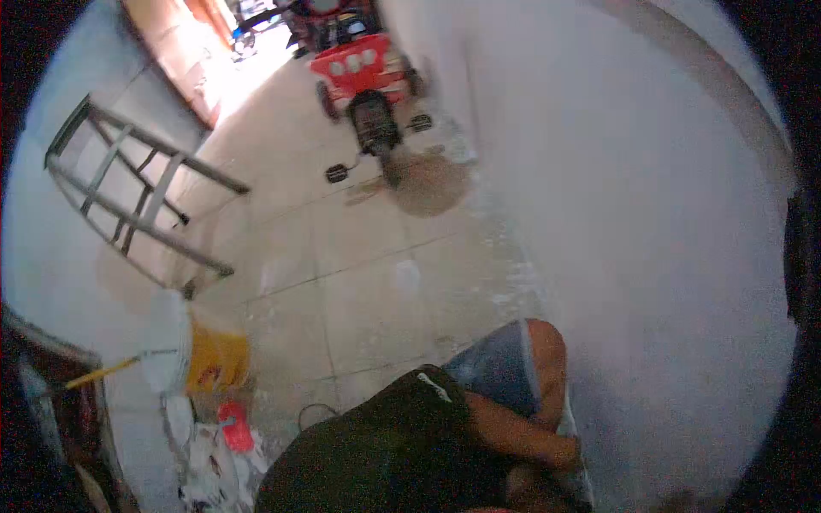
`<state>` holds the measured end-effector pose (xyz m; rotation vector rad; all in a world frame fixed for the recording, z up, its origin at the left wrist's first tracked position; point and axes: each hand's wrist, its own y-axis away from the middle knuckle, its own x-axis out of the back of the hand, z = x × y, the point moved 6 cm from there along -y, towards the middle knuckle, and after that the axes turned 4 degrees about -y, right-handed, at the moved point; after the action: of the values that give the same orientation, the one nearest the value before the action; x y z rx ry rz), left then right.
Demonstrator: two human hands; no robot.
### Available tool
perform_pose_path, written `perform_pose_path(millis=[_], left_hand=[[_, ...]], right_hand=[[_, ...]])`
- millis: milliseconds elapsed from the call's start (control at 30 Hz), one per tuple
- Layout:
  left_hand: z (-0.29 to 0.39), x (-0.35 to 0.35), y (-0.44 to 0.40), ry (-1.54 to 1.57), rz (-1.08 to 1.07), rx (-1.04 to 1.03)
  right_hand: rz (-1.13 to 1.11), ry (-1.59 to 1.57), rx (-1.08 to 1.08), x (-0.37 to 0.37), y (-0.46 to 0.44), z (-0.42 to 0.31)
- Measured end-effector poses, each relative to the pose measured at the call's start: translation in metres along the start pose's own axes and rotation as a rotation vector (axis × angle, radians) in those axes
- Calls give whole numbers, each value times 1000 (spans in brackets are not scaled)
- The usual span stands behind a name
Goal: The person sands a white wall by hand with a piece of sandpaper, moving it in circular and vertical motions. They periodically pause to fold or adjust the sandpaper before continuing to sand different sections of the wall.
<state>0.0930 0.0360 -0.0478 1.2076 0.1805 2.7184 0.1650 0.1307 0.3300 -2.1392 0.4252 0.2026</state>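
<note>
A forearm reaches right from a dark sleeve with a small white mark, and my left hand [566,453] is at its end, low beside the foot of the pale wall [658,256]. Its fingers are blurred and dark, so whether they hold anything cannot be made out. Just above the forearm are a bent bare knee [547,346] and blue-grey shorts [492,368]. The dark shirt [385,445] fills the bottom middle. My right hand does not show.
A metal stepladder [145,184] leans at the left. Below it are a white and yellow bucket [214,350], a yellow-handled tool [103,372] and a red object [234,426] on stained material. A red pedal tricycle [359,73] stands on the tiled floor [359,299] near a bright doorway.
</note>
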Motion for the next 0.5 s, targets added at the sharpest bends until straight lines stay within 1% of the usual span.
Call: perform_pose_path(millis=[67,133,167,200,233,267,300,333,367,400,433,500], left_hand=[[6,6,3,-3,-28,-4],[13,27,15,27,-56,4],[23,48,25,65,-71,-2],[37,72,37,127,-85,-31],[53,103,50,220,-73,-78],[73,136,67,340,-42,-141],[103,172,82,464,65,-349],[131,215,112,602,152,-566],[160,249,135,690,259,-682],[185,280,163,782,371,-777],[210,297,187,1112,242,-816],[251,336,218,1020,427,-1164]], right_hand=[[-179,193,105,5,-5,42],[-376,355,175,-4,-4,80],[-481,439,208,-7,-4,88],[-465,462,746,-10,-2,46],[-437,490,699,4,-23,62],[-400,544,613,23,-40,100],[-375,623,571,42,-52,132],[-370,746,579,59,-66,172],[-386,902,618,84,-77,228],[-306,688,724,37,-38,93],[-292,495,630,17,-18,34],[-284,322,505,23,-11,24]])
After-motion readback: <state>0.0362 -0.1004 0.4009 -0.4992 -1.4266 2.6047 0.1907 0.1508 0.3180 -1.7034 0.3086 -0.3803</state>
